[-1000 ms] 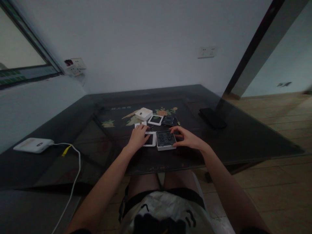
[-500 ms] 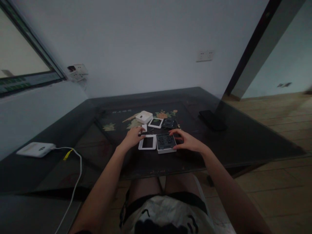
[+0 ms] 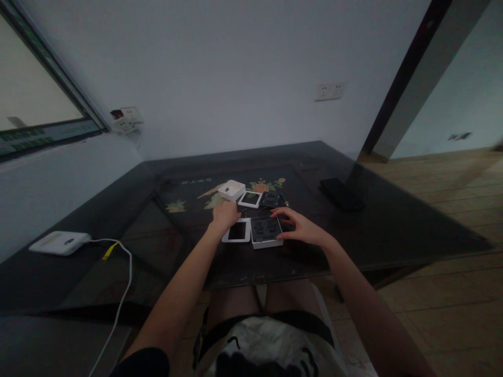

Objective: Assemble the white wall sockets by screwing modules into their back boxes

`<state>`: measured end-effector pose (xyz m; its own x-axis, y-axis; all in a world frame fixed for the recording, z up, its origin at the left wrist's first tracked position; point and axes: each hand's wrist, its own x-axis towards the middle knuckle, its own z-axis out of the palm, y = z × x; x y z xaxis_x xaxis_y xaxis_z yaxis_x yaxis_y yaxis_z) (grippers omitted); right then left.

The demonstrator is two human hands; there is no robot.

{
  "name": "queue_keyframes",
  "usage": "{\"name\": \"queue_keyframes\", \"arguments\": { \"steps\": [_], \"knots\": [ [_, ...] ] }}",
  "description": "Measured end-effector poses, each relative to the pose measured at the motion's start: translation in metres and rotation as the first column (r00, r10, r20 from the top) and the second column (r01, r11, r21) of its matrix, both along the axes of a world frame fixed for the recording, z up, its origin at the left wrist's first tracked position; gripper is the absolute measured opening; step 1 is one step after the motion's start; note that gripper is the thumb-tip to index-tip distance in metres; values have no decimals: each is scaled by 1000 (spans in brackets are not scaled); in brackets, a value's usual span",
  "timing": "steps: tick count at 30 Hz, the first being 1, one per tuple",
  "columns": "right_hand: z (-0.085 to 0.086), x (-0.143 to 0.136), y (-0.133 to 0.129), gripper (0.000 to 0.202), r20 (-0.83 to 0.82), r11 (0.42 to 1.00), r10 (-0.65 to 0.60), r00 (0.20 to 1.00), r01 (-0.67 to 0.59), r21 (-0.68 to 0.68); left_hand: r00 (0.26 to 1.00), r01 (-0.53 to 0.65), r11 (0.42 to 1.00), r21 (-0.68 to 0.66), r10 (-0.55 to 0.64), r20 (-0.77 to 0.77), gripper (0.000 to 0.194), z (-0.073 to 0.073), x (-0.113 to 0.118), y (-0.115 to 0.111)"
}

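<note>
My right hand [image 3: 296, 226] rests at the right side of a white square box [image 3: 268, 243], thumb at the near corner and fingers at the far one. A black moulded insert [image 3: 266, 228] fills the top of that box. Left of the box, almost touching it, lies a white square frame [image 3: 248, 230] with a dark opening. Just beyond this frame my left hand [image 3: 227, 215] is curled with its back towards me, the fingertips hidden beneath it. Whatever it holds is out of sight.
Behind the hands stand another white box [image 3: 232, 190], a second white frame [image 3: 250, 199] and a black part [image 3: 272, 198]. A dark phone-like object [image 3: 341, 194] lies to the right. On the left, a white device [image 3: 61, 243] trails a white cable [image 3: 131, 262] over the table edge [image 3: 271, 283].
My left hand has shifted right and a little away from me, its fingers curling under. The small white piece beside its fingers is now hidden. My right hand stays at the box.
</note>
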<state>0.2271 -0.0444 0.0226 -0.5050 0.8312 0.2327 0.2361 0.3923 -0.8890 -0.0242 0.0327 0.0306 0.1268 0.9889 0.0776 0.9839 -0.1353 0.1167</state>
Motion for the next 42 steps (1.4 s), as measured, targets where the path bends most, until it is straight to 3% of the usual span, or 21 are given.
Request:
{"name": "queue_keyframes", "arguments": {
  "steps": [8,11,13,15,18,21,24,30,42],
  "knots": [
    [1,-1,-1,51,47,1000,4,999,-4,10,1000,10,1000,13,-10,1,17,-1,-6,-1],
    [-1,-1,-1,51,30,1000,10,1000,-11,7,996,27,997,78,-33,80,18,7,-6,-6],
    [-1,-1,-1,50,18,1000,12,1000,-12,2,973,92,986,136,-118,198,16,13,-3,-9],
    [-1,-1,-1,49,14,1000,5,1000,-5,-4,890,195,958,213,-264,372,13,17,5,-15],
    [-1,-1,0,49,12,1000,4,1000,-4,-3,662,289,900,326,-433,612,20,20,22,-26],
    [-4,-1,1,51,5,1000,15,1000,-15,2,502,304,894,329,-444,743,23,16,40,-39],
    [-5,-1,2,52,-2,1000,18,1000,-18,-15,434,301,911,284,-396,809,18,6,50,-49],
    [-4,-1,1,52,-8,1000,30,1000,-30,-9,411,325,905,275,-397,820,16,-9,52,-55],
    [-5,-1,1,55,-4,999,23,1000,-23,-31,467,356,898,260,-411,783,16,-11,54,-55]
  ]
}}
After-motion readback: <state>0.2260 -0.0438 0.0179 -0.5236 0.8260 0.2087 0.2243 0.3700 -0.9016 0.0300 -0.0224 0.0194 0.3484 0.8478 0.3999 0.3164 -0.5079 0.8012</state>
